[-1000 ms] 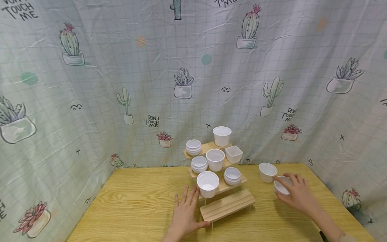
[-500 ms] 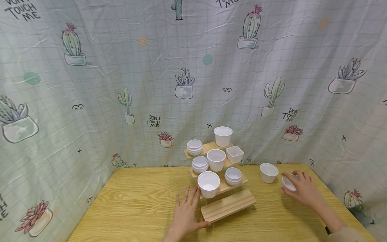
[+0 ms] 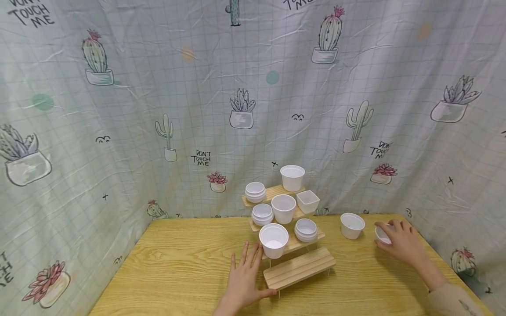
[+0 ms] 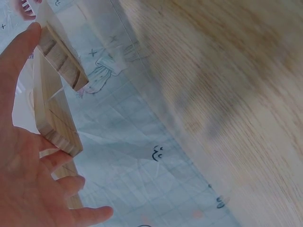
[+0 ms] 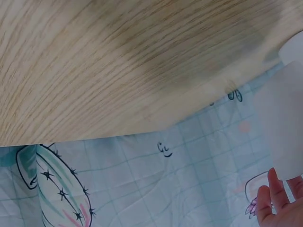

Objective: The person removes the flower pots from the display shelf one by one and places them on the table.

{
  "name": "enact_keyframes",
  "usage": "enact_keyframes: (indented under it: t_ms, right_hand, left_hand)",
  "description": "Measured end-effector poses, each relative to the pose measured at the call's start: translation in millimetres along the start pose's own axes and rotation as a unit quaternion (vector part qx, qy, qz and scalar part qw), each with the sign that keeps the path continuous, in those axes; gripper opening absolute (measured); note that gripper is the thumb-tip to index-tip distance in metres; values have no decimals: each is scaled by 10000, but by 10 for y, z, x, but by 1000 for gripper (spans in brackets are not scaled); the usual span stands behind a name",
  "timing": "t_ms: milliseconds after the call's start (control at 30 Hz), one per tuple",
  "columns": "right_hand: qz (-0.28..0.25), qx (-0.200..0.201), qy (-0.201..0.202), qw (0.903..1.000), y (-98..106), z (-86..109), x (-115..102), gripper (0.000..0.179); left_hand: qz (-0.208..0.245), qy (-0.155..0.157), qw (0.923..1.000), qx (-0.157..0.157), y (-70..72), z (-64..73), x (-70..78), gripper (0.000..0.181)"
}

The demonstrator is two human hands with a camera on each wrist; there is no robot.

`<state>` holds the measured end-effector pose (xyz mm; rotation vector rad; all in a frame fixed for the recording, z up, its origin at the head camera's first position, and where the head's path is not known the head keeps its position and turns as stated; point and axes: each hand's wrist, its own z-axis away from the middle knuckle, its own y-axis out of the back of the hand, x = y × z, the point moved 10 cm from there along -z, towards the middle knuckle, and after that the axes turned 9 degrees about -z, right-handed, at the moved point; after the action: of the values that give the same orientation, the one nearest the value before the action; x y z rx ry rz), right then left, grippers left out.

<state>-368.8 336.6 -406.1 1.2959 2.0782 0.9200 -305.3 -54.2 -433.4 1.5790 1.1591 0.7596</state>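
At the table's right side, my right hand (image 3: pixel 402 240) grips a small round white cup (image 3: pixel 384 235), its open top upward; the palm hides part of it. In the right wrist view, the held cup (image 5: pixel 284 118) has smooth, tapering walls, with fingertips at its rim. My left hand (image 3: pixel 244 281) lies spread against the left end of a tiered wooden stand (image 3: pixel 299 268). Its thumb touches the end of the lowest board (image 4: pixel 61 56), and other fingers reach the end of the board above (image 4: pixel 59 118). The lowest step is bare; white cups fill the steps above.
Another round white cup (image 3: pixel 352 226) stands on the table (image 3: pixel 182 263) between the stand and my right hand. On the upper steps are several round cups, such as the front one (image 3: pixel 273 240), and a square one (image 3: pixel 308 202). A cactus-print curtain (image 3: pixel 253 145) hangs behind.
My right hand has moved the held cup to the right and slightly back, widening the gap from the cup standing beside it. The left hand stays against the stand.
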Motion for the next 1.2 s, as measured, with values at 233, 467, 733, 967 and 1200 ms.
enact_keyframes:
  t_ms: [233, 467, 733, 967, 1200]
  right_hand:
    - [50, 33, 24, 10000, -40, -33, 86, 52]
    - [14, -86, 74, 9999, -106, -106, 137, 56]
    - [-135, -250, -157, 9995, -167, -160, 204, 57]
    - [-2, -292, -11, 9996, -192, -154, 209, 56]
    - [83, -205, 148, 9996, -252, -164, 239, 53]
  left_hand:
    - [-21, -15, 10000, 44, 0, -5, 18, 112]
    - [18, 3, 10000, -14, 3, -9, 8, 111]
    - [13, 18, 10000, -26, 15, 3, -6, 110]
    - [-15, -20, 10000, 1, 16, 9, 14, 110]
    - [17, -11, 10000, 12, 21, 6, 19, 110]
